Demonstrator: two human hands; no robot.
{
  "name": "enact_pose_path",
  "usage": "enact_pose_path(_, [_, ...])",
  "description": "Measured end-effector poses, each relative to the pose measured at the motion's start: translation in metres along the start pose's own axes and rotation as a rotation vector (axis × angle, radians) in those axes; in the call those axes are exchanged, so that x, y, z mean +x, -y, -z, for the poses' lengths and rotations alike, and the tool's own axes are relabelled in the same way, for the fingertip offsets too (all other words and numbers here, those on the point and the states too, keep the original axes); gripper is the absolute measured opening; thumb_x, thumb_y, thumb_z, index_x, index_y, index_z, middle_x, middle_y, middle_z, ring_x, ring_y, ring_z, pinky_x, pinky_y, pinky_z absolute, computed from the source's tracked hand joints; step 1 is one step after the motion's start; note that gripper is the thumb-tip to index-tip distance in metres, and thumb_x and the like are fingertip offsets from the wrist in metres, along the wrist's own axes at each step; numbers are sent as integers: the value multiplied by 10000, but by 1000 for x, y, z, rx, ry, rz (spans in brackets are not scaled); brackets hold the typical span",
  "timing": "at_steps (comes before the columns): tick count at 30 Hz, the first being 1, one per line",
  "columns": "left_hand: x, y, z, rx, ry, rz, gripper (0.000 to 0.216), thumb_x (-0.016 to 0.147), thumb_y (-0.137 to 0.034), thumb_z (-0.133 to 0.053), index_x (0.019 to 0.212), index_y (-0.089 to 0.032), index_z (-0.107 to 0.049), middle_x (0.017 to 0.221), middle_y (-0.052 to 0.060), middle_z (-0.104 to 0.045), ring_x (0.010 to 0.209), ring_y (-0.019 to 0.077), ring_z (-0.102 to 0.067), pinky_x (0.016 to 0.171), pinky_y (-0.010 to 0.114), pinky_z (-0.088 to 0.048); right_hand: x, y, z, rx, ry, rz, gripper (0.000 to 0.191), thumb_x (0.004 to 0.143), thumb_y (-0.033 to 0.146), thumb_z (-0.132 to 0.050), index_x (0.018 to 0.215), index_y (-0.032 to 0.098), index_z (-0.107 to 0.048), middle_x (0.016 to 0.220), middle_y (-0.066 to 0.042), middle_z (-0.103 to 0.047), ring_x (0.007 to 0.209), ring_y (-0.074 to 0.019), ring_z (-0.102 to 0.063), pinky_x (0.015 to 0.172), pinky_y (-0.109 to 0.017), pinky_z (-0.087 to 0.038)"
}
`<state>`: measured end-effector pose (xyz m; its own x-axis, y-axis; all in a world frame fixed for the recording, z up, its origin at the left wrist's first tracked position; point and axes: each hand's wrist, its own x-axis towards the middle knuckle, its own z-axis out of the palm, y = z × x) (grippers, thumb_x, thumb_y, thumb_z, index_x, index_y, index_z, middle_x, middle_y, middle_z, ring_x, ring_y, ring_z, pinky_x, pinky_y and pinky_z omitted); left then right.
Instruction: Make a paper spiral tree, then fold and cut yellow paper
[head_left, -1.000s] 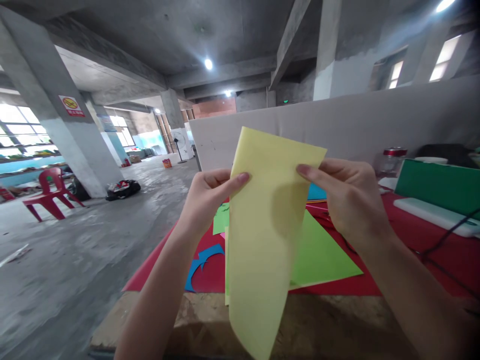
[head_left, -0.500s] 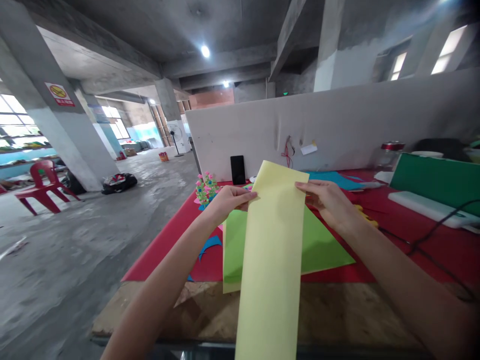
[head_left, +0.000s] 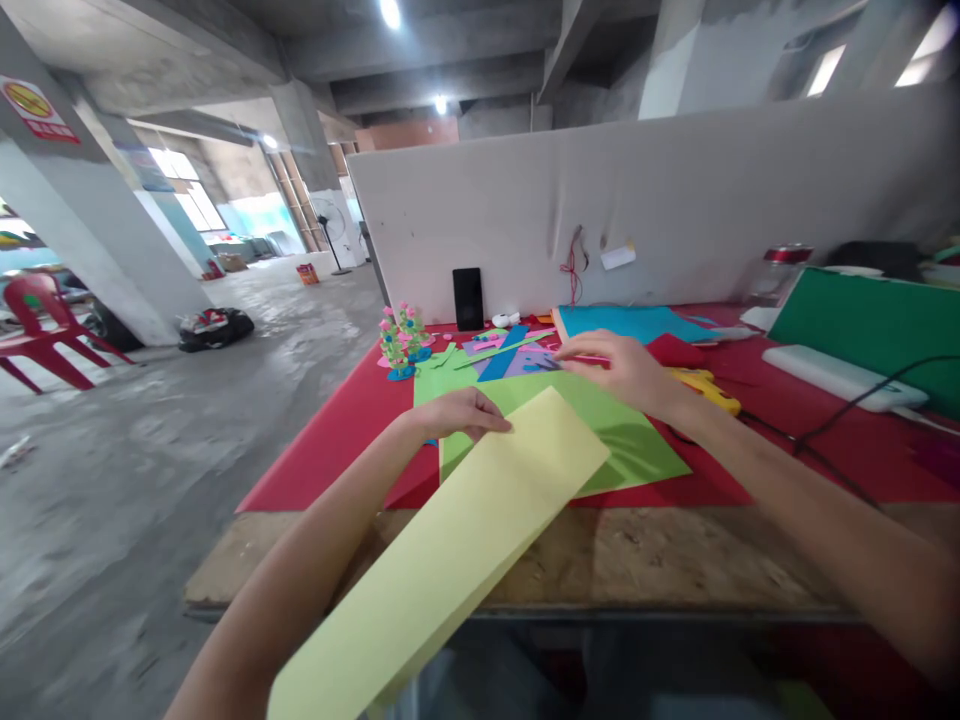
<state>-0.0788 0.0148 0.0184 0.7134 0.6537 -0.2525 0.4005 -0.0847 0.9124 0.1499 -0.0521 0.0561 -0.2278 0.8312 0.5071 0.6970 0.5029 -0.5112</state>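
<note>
A long pale yellow paper strip (head_left: 457,540) slants from the table down towards me. My left hand (head_left: 459,413) pinches its upper left edge, fingers closed on it. My right hand (head_left: 619,368) has left the strip and reaches forward over the green sheet (head_left: 634,440), fingers stretched towards the coloured paper scraps (head_left: 502,352) and a thin pink strip; whether it touches anything is unclear. The red cloth (head_left: 330,440) covers the table under all of it.
A small paper flower ornament (head_left: 401,340) and a black phone (head_left: 468,297) stand by the white partition (head_left: 675,200). Blue paper (head_left: 637,322), a yellow tool (head_left: 705,388), a green board (head_left: 870,330), a white slab with a cable (head_left: 832,375) and a jar (head_left: 780,270) lie right.
My right hand let go of the yellow strip and moved forward to the scraps. The strip, held upright in both hands before, now slants low in the left hand alone. The view tipped down.
</note>
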Motion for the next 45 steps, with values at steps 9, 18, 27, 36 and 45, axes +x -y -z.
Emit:
enact_pose_path(9, [0, 2, -9, 236, 64, -32, 335, 595, -454, -668, 669, -127, -662, 530, -22, -471, 547, 92, -433, 560, 218, -396, 35, 4, -44, 5, 854, 62, 309, 715, 411, -532, 874, 196, -686, 745, -2, -634, 634, -107, -505, 550, -216, -340])
enact_pose_path(18, [-2, -7, -19, 247, 134, -138, 330, 642, -446, -626, 585, -121, -608, 515, -29, -411, 522, 77, -372, 504, 202, -340, 30, -26, -12, 108, 893, -129, 254, 654, 375, -592, 743, 161, -695, 701, -25, -635, 643, -123, -530, 572, -225, -369])
enact_pose_path(27, [-4, 0, -20, 236, 154, -106, 351, 632, -467, -633, 561, -126, -584, 528, -21, -434, 539, 86, -404, 515, 206, -349, 25, -29, 24, -17, 611, -102, 231, 696, 394, -568, 771, 215, -694, 796, -16, -652, 748, -161, -559, 666, -264, -382])
enact_pose_path(36, [-6, -2, -26, 215, 192, -123, 339, 669, -458, -613, 742, -131, -667, 591, -9, -488, 581, 91, -426, 559, 207, -365, 27, 11, -26, 61, 1085, 39, 305, 746, 413, -508, 855, 193, -688, 718, 7, -610, 637, -89, -466, 556, -209, -293])
enact_pose_path(45, [2, 5, -20, 269, 115, -188, 347, 667, -447, -599, 574, -113, -575, 513, -31, -402, 506, 70, -347, 479, 204, -281, 45, -27, -2, 22, 1161, -144, 250, 692, 342, -555, 740, 135, -686, 737, -42, -645, 695, -126, -543, 634, -219, -365])
